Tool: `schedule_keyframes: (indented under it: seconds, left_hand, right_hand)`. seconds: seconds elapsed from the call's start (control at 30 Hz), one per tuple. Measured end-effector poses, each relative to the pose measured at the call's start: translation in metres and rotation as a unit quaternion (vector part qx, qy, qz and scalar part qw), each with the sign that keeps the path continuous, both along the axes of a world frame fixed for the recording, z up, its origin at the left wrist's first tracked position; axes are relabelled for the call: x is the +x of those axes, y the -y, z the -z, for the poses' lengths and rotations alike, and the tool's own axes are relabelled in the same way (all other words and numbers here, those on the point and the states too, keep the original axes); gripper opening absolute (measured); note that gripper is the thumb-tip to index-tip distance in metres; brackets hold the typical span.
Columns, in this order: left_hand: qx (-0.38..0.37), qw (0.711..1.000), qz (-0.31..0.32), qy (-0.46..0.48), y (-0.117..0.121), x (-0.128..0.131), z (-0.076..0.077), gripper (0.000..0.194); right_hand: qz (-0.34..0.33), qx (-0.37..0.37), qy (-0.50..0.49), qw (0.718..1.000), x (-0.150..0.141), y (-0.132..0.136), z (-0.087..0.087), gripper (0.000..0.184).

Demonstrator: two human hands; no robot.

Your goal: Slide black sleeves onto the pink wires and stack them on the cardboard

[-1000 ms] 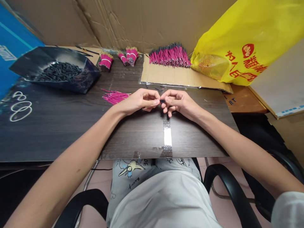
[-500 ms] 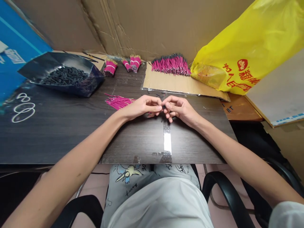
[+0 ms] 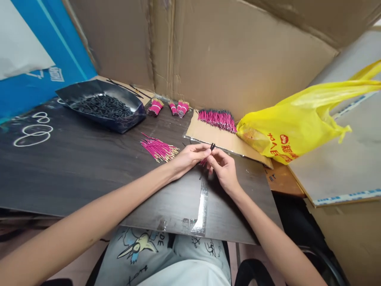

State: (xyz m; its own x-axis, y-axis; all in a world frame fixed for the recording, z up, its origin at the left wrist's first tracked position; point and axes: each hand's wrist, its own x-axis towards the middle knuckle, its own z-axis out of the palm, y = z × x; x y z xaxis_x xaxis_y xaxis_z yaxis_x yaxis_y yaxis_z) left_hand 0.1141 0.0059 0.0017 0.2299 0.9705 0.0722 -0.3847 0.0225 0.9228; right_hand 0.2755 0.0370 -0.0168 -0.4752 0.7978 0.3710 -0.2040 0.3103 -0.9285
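Observation:
My left hand (image 3: pixel 193 157) and my right hand (image 3: pixel 224 166) meet above the table, thumbs and fingers pinched together. Between them is a small group of pink wires (image 3: pixel 203 162), mostly hidden by the fingers. Short black tubes (image 3: pixel 212 147) stick up over the fingertips at the wires' upper end. Left of my hands lies a loose pile of pink wires (image 3: pixel 159 149) with bare, gold-coloured ends. Behind, a row of pink wires with black ends (image 3: pixel 217 120) rests on a flat cardboard sheet (image 3: pixel 205 138).
A dark open bag (image 3: pixel 131 124) full of short black tubes stands back left. Banded pink wire bundles (image 3: pixel 155 107) sit near the cardboard wall (image 3: pixel 202 59). White rings (image 3: pixel 33 135) lie at far left, a yellow plastic bag (image 3: pixel 276 127) at right. Clear tape (image 3: pixel 202 206) runs along the table (image 3: pixel 98 171).
The view has tilted and shifted. My hands have turned at the fingertips, and black tubes now point up above them, with pink wire showing below.

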Motion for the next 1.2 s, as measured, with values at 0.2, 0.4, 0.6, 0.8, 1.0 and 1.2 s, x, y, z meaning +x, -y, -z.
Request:
schedule_keyframes:
  seconds: [0.2,0.4,0.6,0.8,1.0,1.2]
  left_hand:
    - [-0.009,0.997,-0.057,0.042,0.000,0.002,0.005,0.033]
    - [0.004,0.990,-0.134,0.034,-0.006,-0.017,-0.013,0.025]
    - [0.141,0.884,-0.384,-0.225,-0.015,-0.077,-0.029,0.024]
    - [0.175,0.735,-0.475,-0.452,-0.017,-0.107,-0.012,0.030]
    - [0.181,0.700,-0.433,-0.539,-0.017,-0.112,-0.004,0.030]
    - [0.169,0.692,-0.441,-0.546,-0.016,-0.115,-0.006,0.030]
  right_hand:
    - [0.042,0.030,0.034,0.998,-0.003,0.004,0.001,0.026]
    - [0.066,0.095,0.094,0.989,-0.017,-0.017,-0.016,0.030]
    - [0.210,0.239,0.389,0.864,-0.056,-0.110,-0.061,0.022]
    - [0.289,0.262,0.510,0.767,-0.107,-0.185,-0.080,0.026]
    - [0.305,0.267,0.587,0.701,-0.128,-0.208,-0.080,0.036]
    - [0.300,0.273,0.631,0.661,-0.137,-0.216,-0.074,0.037]
